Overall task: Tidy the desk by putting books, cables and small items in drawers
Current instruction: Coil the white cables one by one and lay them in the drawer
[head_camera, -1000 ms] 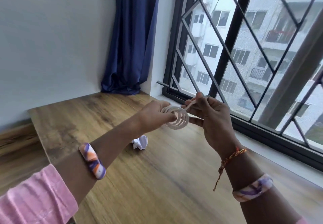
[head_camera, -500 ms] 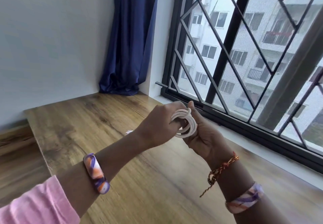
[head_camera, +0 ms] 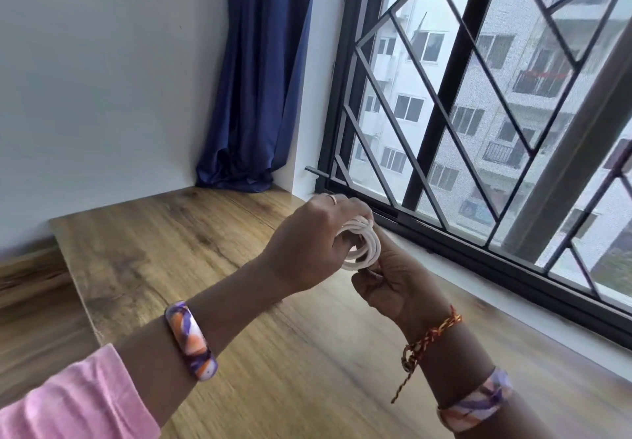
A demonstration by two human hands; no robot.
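A white cable [head_camera: 367, 248] is wound into a small coil and held in the air above the wooden desk [head_camera: 171, 250]. My left hand [head_camera: 307, 247] grips the coil from the left, fingers curled over its top. My right hand [head_camera: 396, 281] holds the coil's lower edge from below and to the right, pinching a loop. Both hands touch the coil. The cable's ends are hidden between my fingers.
A window with a black diagonal grille [head_camera: 478, 113] runs along the desk's right side, above a white sill [head_camera: 461, 277]. A blue curtain [head_camera: 256, 96] hangs in the far corner against the white wall [head_camera: 102, 79].
The coil has been drawn tighter and my left hand has closed over its top. The view has shifted, and the crumpled white paper on the desk is now hidden behind my left arm.
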